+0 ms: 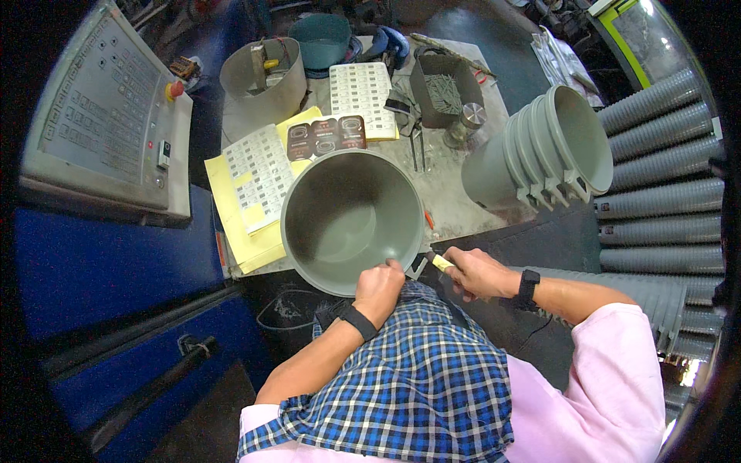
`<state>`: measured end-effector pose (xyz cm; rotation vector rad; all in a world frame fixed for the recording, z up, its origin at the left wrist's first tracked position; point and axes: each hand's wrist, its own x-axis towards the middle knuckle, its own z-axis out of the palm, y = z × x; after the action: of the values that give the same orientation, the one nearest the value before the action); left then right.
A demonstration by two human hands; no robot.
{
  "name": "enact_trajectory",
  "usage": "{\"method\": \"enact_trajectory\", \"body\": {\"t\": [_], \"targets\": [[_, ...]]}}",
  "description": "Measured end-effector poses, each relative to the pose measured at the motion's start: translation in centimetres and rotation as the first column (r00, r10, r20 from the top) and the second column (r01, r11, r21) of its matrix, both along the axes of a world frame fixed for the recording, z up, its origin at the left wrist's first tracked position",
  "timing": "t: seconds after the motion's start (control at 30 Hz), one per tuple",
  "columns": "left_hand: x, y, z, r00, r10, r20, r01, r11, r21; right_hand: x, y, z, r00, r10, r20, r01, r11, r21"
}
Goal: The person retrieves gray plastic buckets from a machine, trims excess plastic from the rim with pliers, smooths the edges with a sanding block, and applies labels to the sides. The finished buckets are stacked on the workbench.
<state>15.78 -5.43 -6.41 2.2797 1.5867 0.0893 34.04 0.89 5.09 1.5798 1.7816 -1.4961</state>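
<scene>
A grey-green round pot (pixel 351 224) leans with its open mouth toward me at the table's near edge. My left hand (pixel 380 292) is closed on its near rim, the thumb by the inner wall. In my right hand (pixel 480 273) is a small hand tool with a pale yellow handle (pixel 441 262). Its dark tip is close to the bracket (pixel 418 266) on the pot's right side; I cannot tell whether they touch. The blade's exact shape is too small to make out.
Nested grey pots (pixel 532 147) lie on the table's right; more stacks (pixel 656 201) stand beyond. Behind are label sheets (pixel 258 174), a brown printed card (pixel 326 137), a bin of screw-like pieces (pixel 444 89) and a round tub (pixel 266 81). A control panel (pixel 116 116) stands left.
</scene>
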Motion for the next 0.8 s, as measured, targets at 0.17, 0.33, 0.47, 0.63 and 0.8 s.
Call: {"method": "enact_trajectory", "body": {"t": [0.17, 0.33, 0.47, 0.63, 0.8], "targets": [[0.7, -0.1, 0.5, 0.999, -0.053, 0.002, 0.053, 0.999, -0.007, -0.1, -0.9, -0.2, 0.996, 0.039, 0.082, -0.051, 0.988, 0.143], [1.1, -0.3, 0.3, 0.997, -0.052, -0.053, 0.050, 0.998, -0.026, -0.5, -1.2, -1.0, 0.985, 0.148, 0.093, -0.171, 0.927, 0.333], [1.2, -0.7, -0.2, 0.990, -0.085, -0.111, 0.092, 0.994, 0.064, -1.1, -1.5, -0.9, 0.998, -0.044, 0.052, 0.035, 0.988, 0.151], [1.3, -1.2, -0.4, 0.986, -0.084, -0.145, 0.102, 0.987, 0.124, -2.8, -2.4, -0.5, 0.981, -0.187, 0.049, 0.193, 0.964, -0.185], [1.2, -1.4, -0.8, 0.990, -0.072, -0.118, 0.083, 0.993, 0.089, -2.8, -2.3, -0.3, 0.948, -0.313, 0.061, 0.319, 0.936, -0.151]]}}
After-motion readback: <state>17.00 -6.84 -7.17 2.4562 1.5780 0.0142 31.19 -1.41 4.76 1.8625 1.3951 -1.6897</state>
